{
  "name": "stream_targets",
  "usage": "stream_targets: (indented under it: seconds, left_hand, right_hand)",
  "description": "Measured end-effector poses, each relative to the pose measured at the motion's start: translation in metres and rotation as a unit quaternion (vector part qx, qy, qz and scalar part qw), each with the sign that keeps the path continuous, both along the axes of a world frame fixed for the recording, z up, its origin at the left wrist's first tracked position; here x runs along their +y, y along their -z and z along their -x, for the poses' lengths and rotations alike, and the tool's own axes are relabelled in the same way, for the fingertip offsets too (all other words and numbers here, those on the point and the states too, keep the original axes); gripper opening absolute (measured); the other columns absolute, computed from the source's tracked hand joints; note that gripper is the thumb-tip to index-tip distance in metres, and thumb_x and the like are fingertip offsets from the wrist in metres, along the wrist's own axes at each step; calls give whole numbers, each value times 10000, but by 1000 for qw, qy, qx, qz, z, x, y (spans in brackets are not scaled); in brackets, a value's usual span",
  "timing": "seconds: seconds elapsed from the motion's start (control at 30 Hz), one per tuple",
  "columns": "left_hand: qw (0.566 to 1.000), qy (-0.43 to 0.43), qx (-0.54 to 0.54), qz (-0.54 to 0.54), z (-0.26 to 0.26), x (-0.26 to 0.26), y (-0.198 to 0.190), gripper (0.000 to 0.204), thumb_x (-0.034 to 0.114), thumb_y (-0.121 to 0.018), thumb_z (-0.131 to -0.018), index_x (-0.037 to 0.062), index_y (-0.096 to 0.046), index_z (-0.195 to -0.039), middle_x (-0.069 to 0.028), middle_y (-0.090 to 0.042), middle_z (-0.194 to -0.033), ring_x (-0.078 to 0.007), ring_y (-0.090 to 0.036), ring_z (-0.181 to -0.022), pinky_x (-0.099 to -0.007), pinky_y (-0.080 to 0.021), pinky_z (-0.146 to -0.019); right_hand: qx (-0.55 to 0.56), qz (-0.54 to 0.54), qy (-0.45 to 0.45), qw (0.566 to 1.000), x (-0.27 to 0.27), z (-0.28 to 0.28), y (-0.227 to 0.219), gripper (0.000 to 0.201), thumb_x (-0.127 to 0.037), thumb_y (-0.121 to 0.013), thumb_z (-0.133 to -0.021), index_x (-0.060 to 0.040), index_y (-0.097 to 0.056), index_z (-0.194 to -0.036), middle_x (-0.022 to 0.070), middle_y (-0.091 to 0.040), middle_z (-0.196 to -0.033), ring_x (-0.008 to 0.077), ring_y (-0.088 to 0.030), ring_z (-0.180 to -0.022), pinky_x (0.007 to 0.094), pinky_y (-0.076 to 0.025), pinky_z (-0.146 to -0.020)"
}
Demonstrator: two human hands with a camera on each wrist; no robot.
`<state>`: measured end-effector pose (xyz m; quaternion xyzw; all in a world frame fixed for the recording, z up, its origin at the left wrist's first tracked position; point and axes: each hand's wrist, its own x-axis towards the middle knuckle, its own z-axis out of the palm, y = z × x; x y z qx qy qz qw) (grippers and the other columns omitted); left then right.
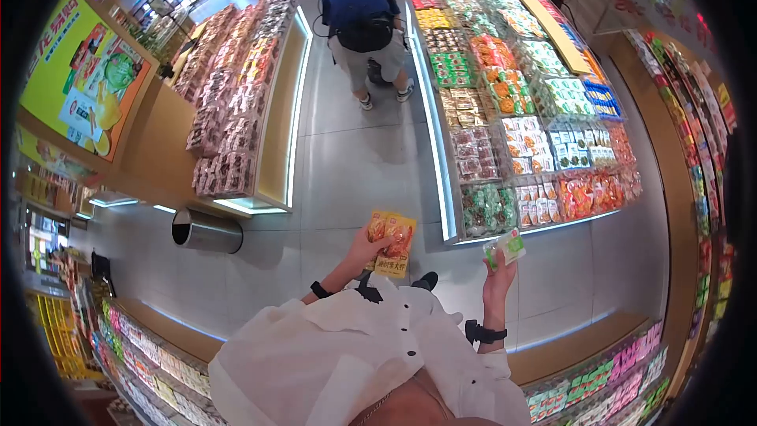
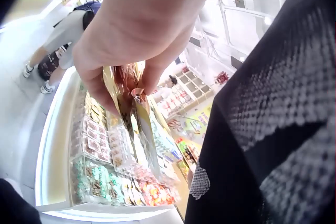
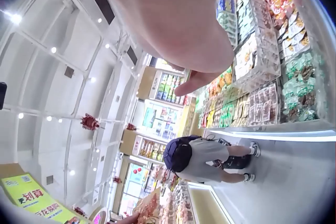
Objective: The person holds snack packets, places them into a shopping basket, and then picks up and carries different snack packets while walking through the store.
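In the head view my left hand (image 1: 369, 249) grips yellow-and-red food packets (image 1: 394, 246) in front of the white shirt. The left wrist view shows the left hand (image 2: 139, 29) from behind, thumb and fingers pinching the packets (image 2: 126, 90) by their upper edge. Held out to the right, my right hand (image 1: 497, 278) pinches a small green-and-white packet (image 1: 505, 248) near the corner of the display. In the right wrist view the right hand (image 3: 173, 29) hides most of what it holds; the yellow-and-red packet (image 3: 150, 206) shows at the bottom.
A lit display island (image 1: 516, 126) of packaged snacks stands ahead right, another (image 1: 236, 87) ahead left. A person in a blue top (image 1: 359, 8) bends over in the aisle between them. A metal bin (image 1: 217, 233) stands at the left, and shelves (image 1: 599, 379) run behind me.
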<state>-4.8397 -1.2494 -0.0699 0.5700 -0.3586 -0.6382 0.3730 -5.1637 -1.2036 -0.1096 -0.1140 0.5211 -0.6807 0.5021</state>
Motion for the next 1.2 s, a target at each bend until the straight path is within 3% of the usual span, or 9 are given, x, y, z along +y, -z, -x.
stream_targets:
  seconds: [0.13, 0.2, 0.4, 0.57, 0.87, 0.97, 1.03, 1.13, 1.2]
  left_hand:
    - [995, -90, 31, 7, -24, 31, 3, 338, 93, -687, -870, -19, -570, -1167, -75, -668, -1035, -136, -664, -874, -292, -552, -783]
    - [987, -157, -9, -24, -37, 46, -5, 329, 83, -680, -872, -20, -570, -1164, -72, -669, -1030, -133, -666, -868, -291, -559, -761]
    - [949, -313, 14, -9, -105, 107, 9, 331, 105, -687, -883, -25, -562, -1160, -77, -664, -1031, -142, -670, -857, -294, -573, -731]
    - [910, -410, 57, 27, -173, 153, 4, 332, 124, -705, -873, -12, -568, -1143, -68, -666, -1011, -135, -663, -847, -297, -562, -757]
    - [811, -584, 12, 31, -297, 270, 11, 311, 99, -716, -857, 0, -578, -1117, -58, -667, -1012, -120, -645, -834, -282, -527, -756]
    - [757, -652, -13, 37, -320, 307, 18, 293, 97, -715, -857, 0, -589, -1103, -60, -668, -1016, -125, -644, -856, -289, -522, -767]
    - [720, -694, -22, 18, -332, 325, 21, 292, 95, -713, -861, 0, -590, -1108, -62, -667, -1025, -126, -640, -874, -292, -520, -770]
    - [692, -722, -25, -9, -355, 350, 35, 301, 99, -716, -861, 0, -589, -1115, -64, -667, -1034, -125, -637, -880, -290, -517, -775]
    - [672, -740, -11, 0, -374, 359, 37, 306, 103, -719, -860, 1, -589, -1117, -64, -668, -1034, -125, -636, -878, -288, -515, -777]
  right_hand:
    - [135, -7, -260, 956, -35, -31, 12, 348, -149, -671, -909, -36, -549, -1216, 66, -653, -1047, 135, -627, -917, 280, -535, -693]
    - [283, -17, -460, 842, -51, -56, 30, 332, -166, -705, -887, -15, -584, -1156, 66, -674, -980, 132, -637, -852, 288, -531, -723]
    - [-32, -22, -379, 924, -73, -172, -18, 321, -231, -627, -948, 14, -577, -1149, 92, -679, -989, 159, -664, -836, 286, -526, -764]
    - [25, -24, -500, 865, -60, -283, -23, 319, -192, -616, -946, -40, -516, -1208, 70, -634, -1020, 156, -646, -842, 316, -554, -633]
    - [-55, -16, -582, 811, -30, -478, 8, 328, -172, -668, -914, -56, -543, -1195, 42, -612, -1072, 141, -614, -910, 319, -521, -758]
    - [77, 31, -669, 738, -3, -545, -18, 266, -170, -679, -901, -42, -598, -1120, 30, -650, -969, 132, -618, -827, 299, -507, -744]
    - [381, 224, -721, 534, 9, -581, -38, 203, -170, -700, -877, -23, -645, -1006, 9, -668, -842, 111, -607, -743, 272, -493, -717]
    - [335, 280, -777, 454, 2, -627, -24, 184, -168, -709, -865, -9, -658, -940, -2, -665, -782, 81, -599, -716, 250, -484, -688]
    - [218, 215, -799, 518, 2, -665, -17, 207, -190, -714, -869, 4, -654, -911, 1, -660, -776, 65, -587, -731, 240, -475, -665]
